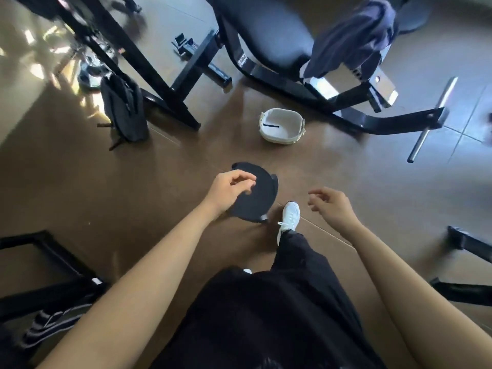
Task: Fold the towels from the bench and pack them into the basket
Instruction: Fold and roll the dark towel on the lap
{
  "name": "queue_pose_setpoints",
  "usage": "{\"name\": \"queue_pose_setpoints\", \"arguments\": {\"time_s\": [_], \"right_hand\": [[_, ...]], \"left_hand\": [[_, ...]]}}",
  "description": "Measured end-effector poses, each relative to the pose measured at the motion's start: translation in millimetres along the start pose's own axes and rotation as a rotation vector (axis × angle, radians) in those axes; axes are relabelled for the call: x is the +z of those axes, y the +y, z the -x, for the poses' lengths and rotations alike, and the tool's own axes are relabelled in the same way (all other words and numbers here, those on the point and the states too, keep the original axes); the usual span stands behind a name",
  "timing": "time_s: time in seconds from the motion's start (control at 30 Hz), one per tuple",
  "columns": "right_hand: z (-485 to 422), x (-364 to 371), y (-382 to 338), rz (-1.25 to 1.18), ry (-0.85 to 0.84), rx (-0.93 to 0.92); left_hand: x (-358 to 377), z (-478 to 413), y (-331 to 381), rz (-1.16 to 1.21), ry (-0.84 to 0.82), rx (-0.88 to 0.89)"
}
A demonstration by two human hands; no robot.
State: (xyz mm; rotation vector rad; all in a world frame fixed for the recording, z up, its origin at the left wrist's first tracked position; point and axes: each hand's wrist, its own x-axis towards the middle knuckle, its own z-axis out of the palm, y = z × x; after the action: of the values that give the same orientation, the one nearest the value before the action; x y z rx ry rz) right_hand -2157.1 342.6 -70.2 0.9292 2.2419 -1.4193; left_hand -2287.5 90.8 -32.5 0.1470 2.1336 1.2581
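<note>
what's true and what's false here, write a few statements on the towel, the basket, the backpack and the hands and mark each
1. The basket stands on the floor with no towel in it. True.
2. The dark blue towel lies folded on the floor. False: it hangs unfolded, draped over the bench.
3. The left grip and the right grip hold no towel. True.
4. The backpack sits inside the basket. False: it stands on the floor by the black frame, well to the left of the basket.
</note>
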Motion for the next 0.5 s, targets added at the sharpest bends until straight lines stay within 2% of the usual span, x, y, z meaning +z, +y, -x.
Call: {"name": "queue_pose_setpoints", "arguments": {"time_s": [0.1,0.27,0.5], "right_hand": [[-58,-28,-29,0.033,-0.026,-0.010],[-143,-68,-89,0.041,-0.043,-0.036],[-259,-94,-144,0.029,0.046,-0.012]], "left_hand": [[1,-66,48,0.095,0.016,-0.085],[-10,-167,113,0.110,0.009,-0.074],[-41,-297,130,0.070,-0.063,-0.108]]}}
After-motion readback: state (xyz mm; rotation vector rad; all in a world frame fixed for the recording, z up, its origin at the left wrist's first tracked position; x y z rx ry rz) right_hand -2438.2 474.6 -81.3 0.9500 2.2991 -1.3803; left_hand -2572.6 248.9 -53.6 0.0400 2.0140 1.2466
